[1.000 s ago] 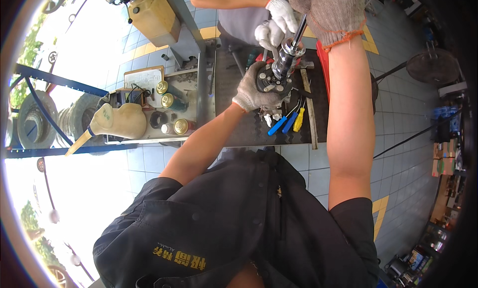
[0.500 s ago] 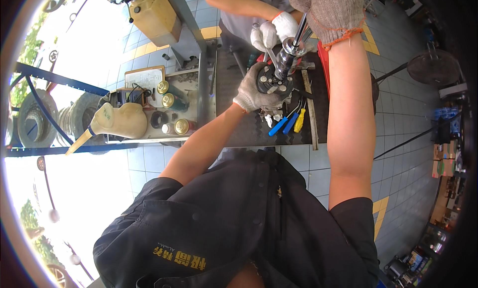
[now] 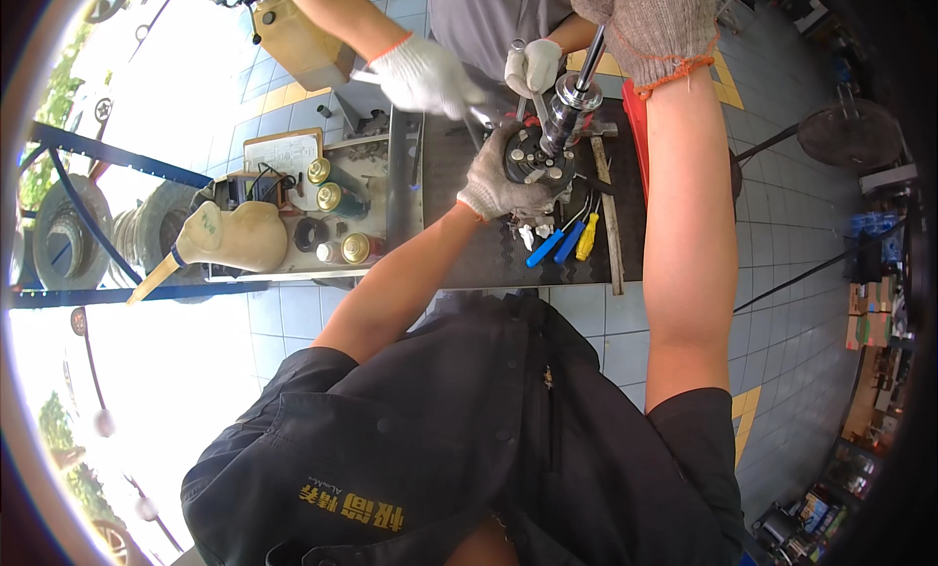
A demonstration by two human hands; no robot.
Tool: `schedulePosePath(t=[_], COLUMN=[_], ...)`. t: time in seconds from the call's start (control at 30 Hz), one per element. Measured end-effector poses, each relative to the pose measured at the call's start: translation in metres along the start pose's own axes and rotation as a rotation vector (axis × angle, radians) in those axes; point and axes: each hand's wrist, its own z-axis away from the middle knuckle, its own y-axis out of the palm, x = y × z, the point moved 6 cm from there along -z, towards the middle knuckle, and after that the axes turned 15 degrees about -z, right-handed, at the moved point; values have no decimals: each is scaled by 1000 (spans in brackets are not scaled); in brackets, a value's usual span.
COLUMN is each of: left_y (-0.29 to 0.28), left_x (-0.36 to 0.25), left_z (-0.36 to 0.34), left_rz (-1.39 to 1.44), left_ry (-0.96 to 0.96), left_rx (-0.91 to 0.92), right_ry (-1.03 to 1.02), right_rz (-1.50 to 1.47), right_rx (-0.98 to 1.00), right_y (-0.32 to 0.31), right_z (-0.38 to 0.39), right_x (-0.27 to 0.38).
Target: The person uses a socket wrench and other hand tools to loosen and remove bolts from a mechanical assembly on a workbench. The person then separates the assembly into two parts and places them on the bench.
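- Grip of the left hand [image 3: 498, 182] clamps the round black hub [image 3: 532, 163] over the desk [image 3: 454, 248]; the right hand [image 3: 664, 28] seems wrapped around a steel rod [image 3: 590, 60].
- A slipping rod could pinch the left hand.
- The co-worker's blurred glove [image 3: 422, 75], close by, could knock it.
- Yellow lettering [image 3: 379, 513] marks the shirt [image 3: 410, 419]; the clipboard sheet [image 3: 280, 162] is unreadable.

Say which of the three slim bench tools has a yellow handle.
The rightmost tool, beside the long strip, has the yellow handle; the left tool and middle tool have blue ones.
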Motion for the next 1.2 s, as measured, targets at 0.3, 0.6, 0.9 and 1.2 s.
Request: schedulePosePath(t=[0.3,0.6,0.9,1.2], left_y=[32,9,10,12], left_x=[28,19,0,-13], left_z=[-17,-20,6,14], left_rz=[440,248,443,812], left_ry=[109,76,-215,-270], left_rx=[272,273,155,183], right_ry=[59,-32,25,135], right_rz=[-260,98,106,66], right_rx=[-4,119,-52,-107], right_y=[-7,11,3,1], right_z=[-5,12,14,15], right_x=[-6,18,5,-4])
